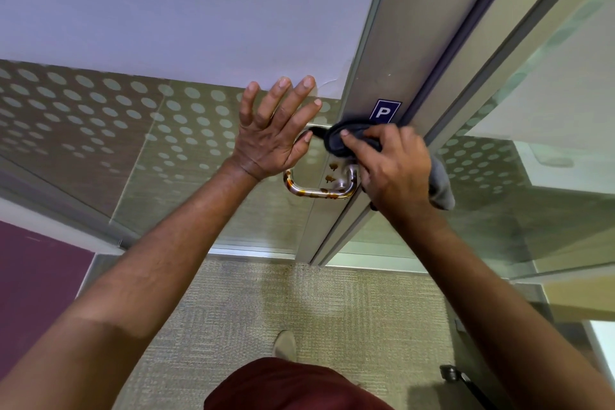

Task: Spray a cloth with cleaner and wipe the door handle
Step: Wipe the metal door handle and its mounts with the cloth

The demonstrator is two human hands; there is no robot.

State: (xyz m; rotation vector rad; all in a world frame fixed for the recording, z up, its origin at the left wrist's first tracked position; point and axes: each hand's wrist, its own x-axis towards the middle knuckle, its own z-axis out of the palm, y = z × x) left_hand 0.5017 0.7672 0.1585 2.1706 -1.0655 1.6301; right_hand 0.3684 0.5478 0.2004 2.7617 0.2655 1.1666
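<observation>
Cloth (339, 140) is pressed against the upper end of the handle (319, 191) by the right hand (392, 170), at the metal door frame (372, 70) just below a blue "P" sticker (384, 111). The dark cloth is gripped with curled fingers and thumb, and a grey tail of it is seen hanging behind the wrist. The left hand (269, 130) is held flat and spread against the dotted glass (100, 116) just left of the handle, fingers straight, nothing gripped; the door appears to be steadied by it.

The handle is a metal loop fixed to the frame, its long bar lying left of the frame and running from the covered upper end down to a lower bend. Brown stains are visible along that lower bar and corner, and further brown spots are seen on the frame between the two mounts. All of this soiled part lies below the cloth and toward the person, so the wipe is judged to be only begun at the top. The stained stretch is nearer the right hand, which is directly above it; the left palm partly covers the loop's upper left part.

A downward stroke along the bar is what the next move is likely to call for. No spray bottle is in view. Beige carpet (299, 293) is seen below.
</observation>
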